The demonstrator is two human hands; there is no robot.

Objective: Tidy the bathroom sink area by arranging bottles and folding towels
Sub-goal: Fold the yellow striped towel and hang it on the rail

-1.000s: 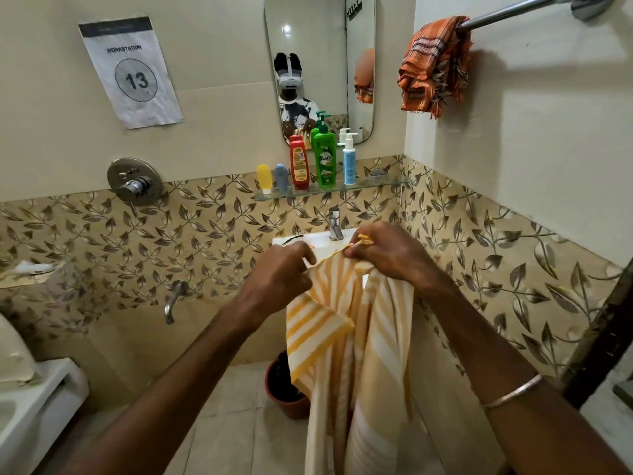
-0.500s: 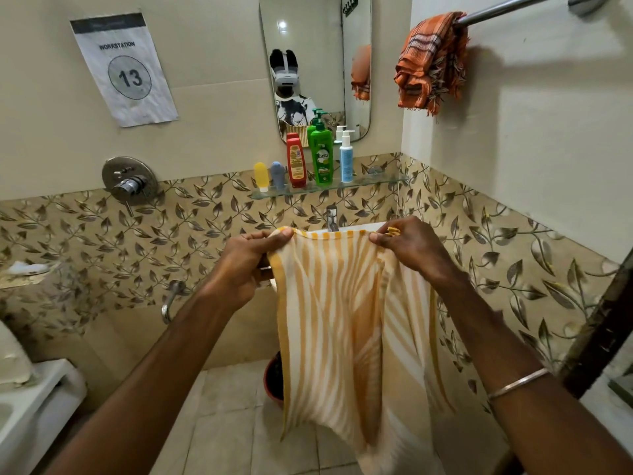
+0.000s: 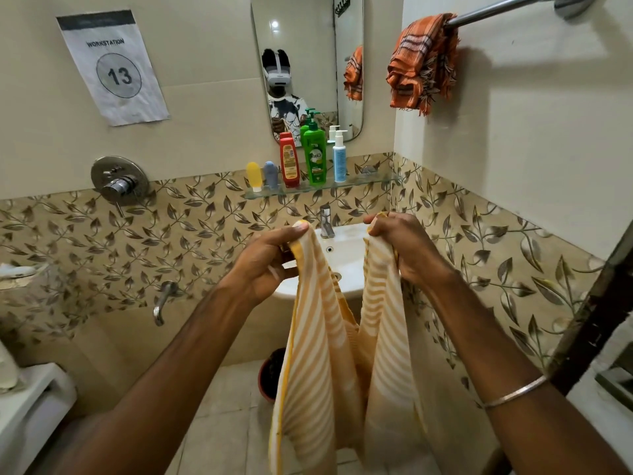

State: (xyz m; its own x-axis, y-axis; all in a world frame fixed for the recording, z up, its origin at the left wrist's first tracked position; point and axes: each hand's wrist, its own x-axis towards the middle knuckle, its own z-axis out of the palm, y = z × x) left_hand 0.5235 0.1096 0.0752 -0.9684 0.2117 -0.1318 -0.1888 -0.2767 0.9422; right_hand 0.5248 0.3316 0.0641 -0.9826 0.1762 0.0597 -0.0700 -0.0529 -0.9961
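The towel (image 3: 329, 337) now sags between gripping left hand (image 3: 270, 262) and right hand (image 3: 400, 248), over the sink (image 3: 346, 241)

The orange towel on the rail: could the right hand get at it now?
Probably not yet: the right hand grips the yellow striped towel; nothing blocks the way up to the orange towel.

Five bottles are standing on the glass shelf (image 3: 359, 185): yellow (image 3: 254, 176), blue-grey (image 3: 271, 174), red (image 3: 289, 162), green (image 3: 315, 156), white-and-blue (image 3: 339, 160). Two towels are showing: one striped yellow (image 3: 322, 337), one orange (image 3: 423, 60). Two hands are showing, left (image 3: 265, 265) and right (image 3: 404, 248).
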